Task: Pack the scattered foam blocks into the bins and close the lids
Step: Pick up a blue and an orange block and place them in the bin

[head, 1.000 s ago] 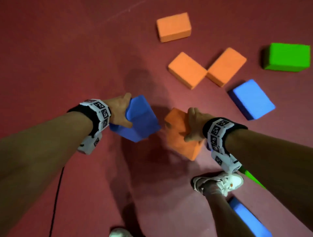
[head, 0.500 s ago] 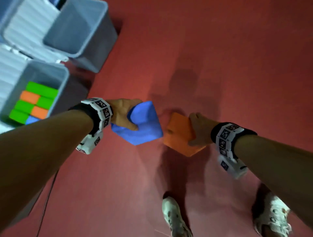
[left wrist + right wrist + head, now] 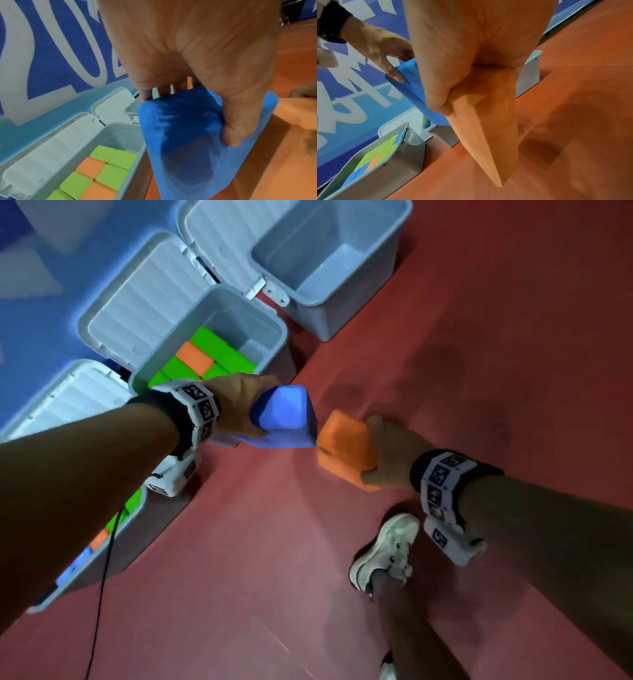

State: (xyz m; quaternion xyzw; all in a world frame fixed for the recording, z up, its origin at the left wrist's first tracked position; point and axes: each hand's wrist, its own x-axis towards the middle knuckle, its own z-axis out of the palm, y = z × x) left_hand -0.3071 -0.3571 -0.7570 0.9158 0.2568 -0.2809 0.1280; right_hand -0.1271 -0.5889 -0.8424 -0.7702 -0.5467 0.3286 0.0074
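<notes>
My left hand (image 3: 239, 409) grips a blue foam block (image 3: 286, 419), thumb on one face and fingers behind (image 3: 197, 135). It hangs in the air just right of the middle grey bin (image 3: 274, 337), which holds green and orange blocks (image 3: 198, 357) and has its lid open. My right hand (image 3: 390, 453) grips an orange foam block (image 3: 342, 446) beside the blue one, above the red floor; in the right wrist view the orange block (image 3: 488, 128) points downward. An empty grey bin (image 3: 387, 268) stands farther off, lid open.
A third bin (image 3: 133, 518) at lower left holds green, orange and blue blocks, with its white lid (image 3: 68, 402) open against a blue printed wall (image 3: 41, 302). My white shoe (image 3: 387, 549) stands on the red floor (image 3: 479, 354). A black cable (image 3: 102, 577) hangs from my left wrist.
The view has swung left from the scattered blocks to the bins. Both hands carried their blocks along and now hang close to the middle bin.
</notes>
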